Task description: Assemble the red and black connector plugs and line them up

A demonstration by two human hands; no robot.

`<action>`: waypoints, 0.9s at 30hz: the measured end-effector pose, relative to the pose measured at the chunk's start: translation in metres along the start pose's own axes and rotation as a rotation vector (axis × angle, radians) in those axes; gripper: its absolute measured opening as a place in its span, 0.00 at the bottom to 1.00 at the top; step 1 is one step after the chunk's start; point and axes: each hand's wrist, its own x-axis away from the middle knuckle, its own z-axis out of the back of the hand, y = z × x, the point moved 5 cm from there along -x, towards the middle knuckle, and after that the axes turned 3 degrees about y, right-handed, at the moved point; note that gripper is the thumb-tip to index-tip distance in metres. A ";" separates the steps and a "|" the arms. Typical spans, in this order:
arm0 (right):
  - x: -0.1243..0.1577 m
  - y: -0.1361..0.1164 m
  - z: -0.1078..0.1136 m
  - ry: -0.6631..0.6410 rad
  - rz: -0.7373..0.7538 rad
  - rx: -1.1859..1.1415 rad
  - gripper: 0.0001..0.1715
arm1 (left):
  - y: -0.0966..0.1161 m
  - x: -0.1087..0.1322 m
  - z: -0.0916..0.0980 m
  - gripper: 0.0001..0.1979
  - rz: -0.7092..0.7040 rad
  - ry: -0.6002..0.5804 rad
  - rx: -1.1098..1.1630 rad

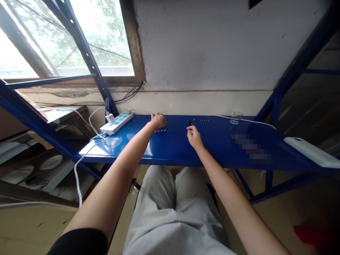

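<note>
Red-and-dark little pieces (160, 130) sit in a row under the left hand (158, 120), fingers curled down onto them, can't tell if they're gripping. On the right hand (194, 137) the fingers are narrow, tips at a small dark piece (190, 123). Everything's on the blue bench (170, 148), with a power strip (117, 123) off left and a glass (236, 117) off right.

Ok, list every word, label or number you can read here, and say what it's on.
No text can be read.
Power strip: any marking is too small to read.
Blue shelf: one patch is blurred out, unreadable.
Glass: no print visible.
</note>
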 end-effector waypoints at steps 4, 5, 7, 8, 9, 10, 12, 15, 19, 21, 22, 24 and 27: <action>0.001 -0.001 0.001 0.011 -0.009 0.008 0.10 | -0.001 0.000 0.005 0.12 0.009 0.015 0.000; 0.001 -0.001 0.002 0.021 -0.012 0.018 0.11 | -0.001 -0.001 0.007 0.12 0.006 0.028 0.003; 0.000 -0.001 0.006 0.070 -0.016 0.043 0.11 | 0.000 -0.001 0.014 0.12 -0.012 0.078 0.020; 0.000 0.000 0.008 0.112 -0.023 0.057 0.11 | 0.003 0.000 0.018 0.12 -0.029 0.117 0.034; -0.001 0.001 0.012 0.165 -0.037 0.070 0.11 | 0.006 0.000 0.022 0.12 -0.047 0.163 0.052; -0.001 0.003 0.015 0.221 -0.055 0.080 0.11 | 0.010 0.001 0.027 0.13 -0.069 0.212 0.071; -0.002 0.007 0.022 0.331 -0.094 0.088 0.12 | 0.022 0.004 0.034 0.15 -0.130 0.296 0.113; -0.003 0.011 0.029 0.426 -0.130 0.073 0.12 | 0.049 0.008 0.034 0.16 -0.264 0.340 0.178; -0.003 0.011 0.032 0.447 -0.152 0.053 0.12 | 0.081 0.012 0.010 0.18 -0.339 0.269 0.232; -0.004 0.010 0.032 0.439 -0.172 0.053 0.12 | 0.091 0.013 -0.010 0.22 -0.288 0.192 0.219; -0.004 0.010 0.032 0.436 -0.181 0.054 0.12 | 0.095 0.014 -0.020 0.25 -0.250 0.146 0.206; -0.004 0.010 0.032 0.429 -0.191 0.056 0.11 | 0.102 0.014 -0.038 0.30 -0.209 0.063 0.194; -0.004 0.009 0.032 0.423 -0.201 0.057 0.11 | 0.111 0.010 -0.054 0.33 -0.160 0.061 0.209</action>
